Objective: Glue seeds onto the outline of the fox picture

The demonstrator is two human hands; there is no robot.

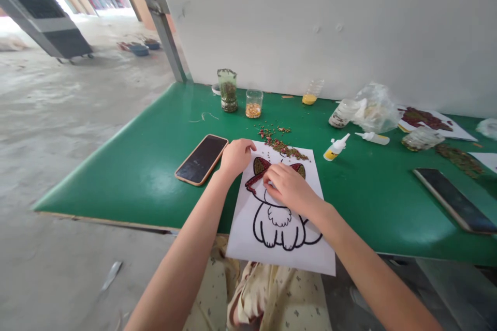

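Paper sheet [248, 238] with a cat outline lies at the near edge of the green table [147, 165], its bottom corners hanging past the rim over my lap. My left hand [235, 157] rests curled on the sheet's upper left corner, pressing it flat and holding nothing. My right hand [289, 186] lies over the cat's face, fingers bunched together and pointing down at the paper; whether a seed sits pinched between them I cannot tell, since the fingertips are hidden from me. Loose seeds [285, 147] lie scattered along the sheet's top edge and just beyond it. A phone in an orange case [202, 159] lies just beside my left hand, off the paper. A small glue bottle [336, 147] lies tipped over to the right of the sheet, with bare green between them. Jars of seeds [254, 103] stand farther back near the white wall [349, 26]. Another phone [454, 199] lies well off to the right. Open table stretches left of the orange-cased phone to the table's left edge.
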